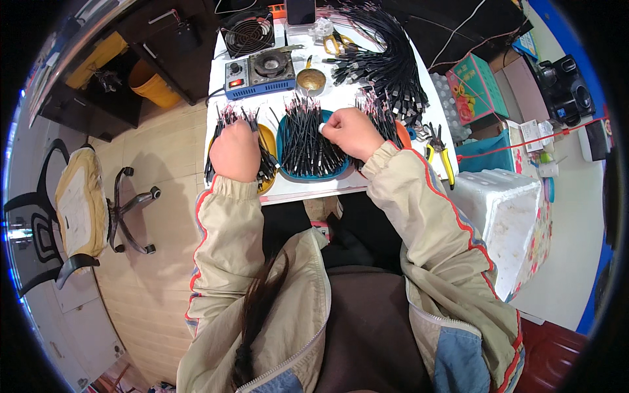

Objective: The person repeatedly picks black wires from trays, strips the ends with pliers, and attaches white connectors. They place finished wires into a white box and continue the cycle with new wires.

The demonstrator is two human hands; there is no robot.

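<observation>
Where hands [354,133] reach, slim cables [308,139] (bunched)

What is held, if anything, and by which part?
It cannot be told: the left grip covers thin black cables, fingers hidden; the small white thing at the right grip is unclear.

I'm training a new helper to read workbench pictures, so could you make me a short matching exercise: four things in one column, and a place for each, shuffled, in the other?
Things
1. Left hand
2. Right hand
3. Yellow-handled pliers
4. Office chair

Places
A. Toward the right edge of the white table
B. On the floor, at the left
C. Fingertips at the black cables in the blue tray
D. Over the yellow tray

Pairs: 1-D; 2-C; 3-A; 4-B
</observation>
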